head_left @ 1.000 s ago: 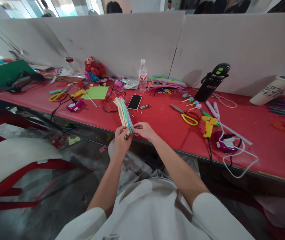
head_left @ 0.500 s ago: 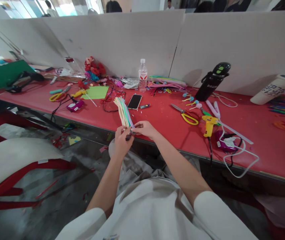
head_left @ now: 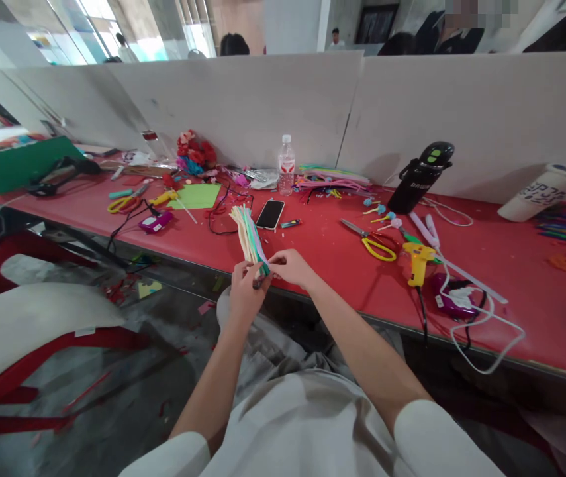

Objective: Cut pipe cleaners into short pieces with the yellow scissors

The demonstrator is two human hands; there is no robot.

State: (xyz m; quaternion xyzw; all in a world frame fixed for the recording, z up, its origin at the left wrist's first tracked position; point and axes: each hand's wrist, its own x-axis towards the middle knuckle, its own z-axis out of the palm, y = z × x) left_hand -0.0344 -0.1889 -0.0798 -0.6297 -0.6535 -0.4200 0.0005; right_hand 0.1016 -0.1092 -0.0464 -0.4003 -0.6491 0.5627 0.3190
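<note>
Near the table's front edge, my left hand (head_left: 247, 291) is wrapped round the lower end of a bundle of pipe cleaners (head_left: 247, 235). The stems are cream, mint green and lavender, and their tips fan out away from me. My right hand (head_left: 292, 267) is closed in a pinch at the bundle's right side, where a lavender stem meets its fingertips. Exactly what lies between those fingertips is too small to see clearly. A dark patch shows under my left thumb at the bundle's base. Just beyond the bundle lies a phone (head_left: 270, 214).
Yellow-handled scissors (head_left: 378, 246), a yellow glue gun (head_left: 418, 262) and a purple box with cords (head_left: 449, 301) lie to the right. Farther back stand a water bottle (head_left: 286, 169) and a black flask (head_left: 419, 182). Green paper (head_left: 196, 196) lies left.
The view has tilted up, so everything sits lower in the picture. My right fingers have drawn slightly away from my left hand, and more green shows at the bundle's lower end.
</note>
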